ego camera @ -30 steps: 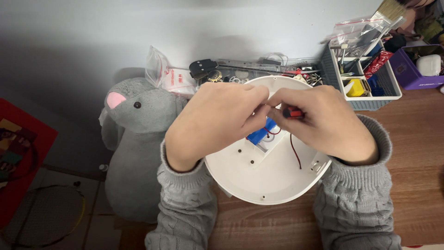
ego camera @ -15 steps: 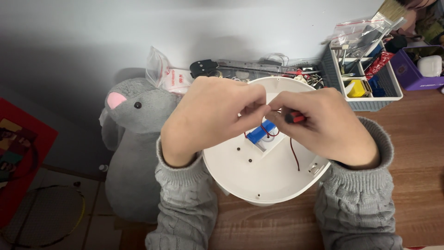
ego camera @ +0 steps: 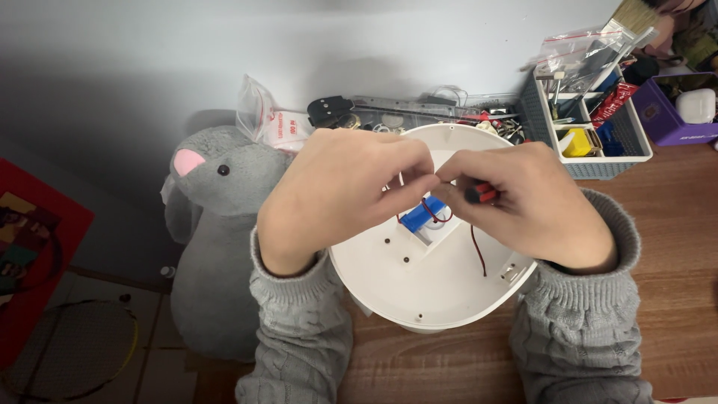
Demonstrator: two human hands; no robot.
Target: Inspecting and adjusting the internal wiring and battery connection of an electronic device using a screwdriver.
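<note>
Left fingers (ego camera: 419,179): pinched together over the middle of the disc, tips meeting those of the other hand; what they nip is too small to tell, likely a thin wire.
Right fingers (ego camera: 456,168): curled shut round a small red-and-black part (ego camera: 481,194), which shows between thumb and forefinger.
Left hand (ego camera: 340,194): above the disc's left half, grey knit sleeve (ego camera: 299,329) behind it.
Right hand (ego camera: 523,206): above the disc's right half, sleeve trailing to the lower right.
Wire (ego camera: 476,251): thin, red, running from under the right hand down across the white surface.
Blue piece (ego camera: 420,215): sits in a square recess at the centre, just below the fingertips.
Disc (ego camera: 426,292): white, round, shallow-rimmed, lying on the bench's left edge beneath both hands.
Bench (ego camera: 673,247): brown wood grain.
Plush (ego camera: 217,247): grey mouse with a pink ear, just left of the disc, beside the bench.
Basket (ego camera: 598,138): grey, slotted, behind the right hand, holding small tools and a yellow item.
Bag (ego camera: 269,123): clear plastic, behind the plush by the wall.
Purple box (ego camera: 673,116): at the far right.
</note>
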